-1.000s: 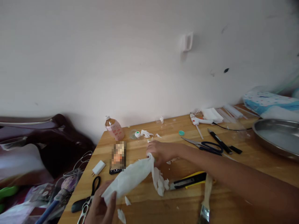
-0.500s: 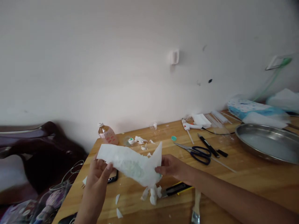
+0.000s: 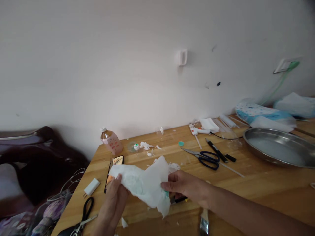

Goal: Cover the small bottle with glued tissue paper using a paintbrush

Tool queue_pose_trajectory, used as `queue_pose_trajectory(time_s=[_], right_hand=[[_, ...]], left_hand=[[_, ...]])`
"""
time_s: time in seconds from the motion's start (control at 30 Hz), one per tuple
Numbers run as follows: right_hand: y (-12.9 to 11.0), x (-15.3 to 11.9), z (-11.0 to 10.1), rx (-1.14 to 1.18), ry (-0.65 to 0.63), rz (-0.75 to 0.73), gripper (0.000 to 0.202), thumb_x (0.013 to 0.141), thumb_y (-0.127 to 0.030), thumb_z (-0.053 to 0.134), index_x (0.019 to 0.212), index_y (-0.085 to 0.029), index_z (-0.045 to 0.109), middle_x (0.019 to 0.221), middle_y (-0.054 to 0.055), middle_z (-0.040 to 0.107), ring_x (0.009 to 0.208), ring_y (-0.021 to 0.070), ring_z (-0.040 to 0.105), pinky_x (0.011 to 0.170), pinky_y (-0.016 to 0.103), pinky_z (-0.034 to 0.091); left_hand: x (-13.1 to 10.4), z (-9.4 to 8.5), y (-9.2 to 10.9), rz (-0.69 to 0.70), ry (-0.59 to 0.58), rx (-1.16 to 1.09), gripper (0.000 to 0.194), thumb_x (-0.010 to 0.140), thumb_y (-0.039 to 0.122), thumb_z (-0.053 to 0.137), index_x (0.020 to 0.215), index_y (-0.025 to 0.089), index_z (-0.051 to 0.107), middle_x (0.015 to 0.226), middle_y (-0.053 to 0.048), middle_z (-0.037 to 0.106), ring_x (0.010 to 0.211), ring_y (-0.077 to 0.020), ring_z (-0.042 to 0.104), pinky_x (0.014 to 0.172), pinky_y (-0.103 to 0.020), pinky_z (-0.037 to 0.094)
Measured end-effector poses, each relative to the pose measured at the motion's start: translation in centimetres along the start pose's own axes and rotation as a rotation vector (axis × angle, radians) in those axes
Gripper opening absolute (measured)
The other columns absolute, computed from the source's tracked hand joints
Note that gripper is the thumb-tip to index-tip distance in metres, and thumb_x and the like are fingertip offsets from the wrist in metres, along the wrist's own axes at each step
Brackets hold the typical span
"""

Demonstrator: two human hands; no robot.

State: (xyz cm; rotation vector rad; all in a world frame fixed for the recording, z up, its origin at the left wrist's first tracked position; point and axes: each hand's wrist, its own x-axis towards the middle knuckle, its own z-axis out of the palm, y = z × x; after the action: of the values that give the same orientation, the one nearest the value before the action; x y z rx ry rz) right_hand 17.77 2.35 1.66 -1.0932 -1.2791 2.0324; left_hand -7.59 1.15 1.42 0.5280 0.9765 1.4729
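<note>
Head view: above the wooden table [image 3: 256,203], a white tissue [image 3: 144,183] is held, its left end pinched in the nearly closed left hand [image 3: 115,195], its right side pinched likewise in the right hand [image 3: 183,185]; behind the left end, a smartphone [image 3: 118,160] is partly hidden.

Open wood on the table [image 3: 270,193] leaves a passage between the right forearm [image 3: 241,208] and the metal tray [image 3: 303,144]. Scissors [image 3: 200,154] lie beyond the right hand [image 3: 180,185]; phone [image 3: 119,160] and bottle [image 3: 112,142] obstruct the left hand's [image 3: 116,193] far side.
</note>
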Motion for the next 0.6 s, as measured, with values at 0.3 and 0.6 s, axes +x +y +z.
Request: queue_pose_trajectory(time_s=[0.3,0.6], right_hand=[[-0.3,-2.7,-3.0,-0.307,0.097,-0.068,0.076,0.075,-0.082,0.053,0.108,-0.015,0.065,0.108,0.014,0.071,0.102,0.027,0.064,0.079,0.035,0.045],[-3.4,0.2,-1.8,-0.058,-0.187,-0.301,0.072,0.072,-0.053,0.079,0.13,-0.019,0.053,0.118,0.013,0.065,0.112,0.0236,0.06,0.094,0.037,0.045]], left_hand=[[-0.5,-0.2,-0.3,-0.272,0.028,-0.077,0.043,0.09,0.027,0.061,0.13,0.01,0.055,0.106,-0.014,0.076,0.106,-0.0287,0.07,0.099,-0.04,0.05],[-0.8,-0.3,-0.1,-0.261,0.056,-0.055,0.033,0.089,0.022,0.063,0.12,0.012,0.062,0.106,-0.013,0.076,0.102,-0.0292,0.071,0.093,-0.04,0.054]])
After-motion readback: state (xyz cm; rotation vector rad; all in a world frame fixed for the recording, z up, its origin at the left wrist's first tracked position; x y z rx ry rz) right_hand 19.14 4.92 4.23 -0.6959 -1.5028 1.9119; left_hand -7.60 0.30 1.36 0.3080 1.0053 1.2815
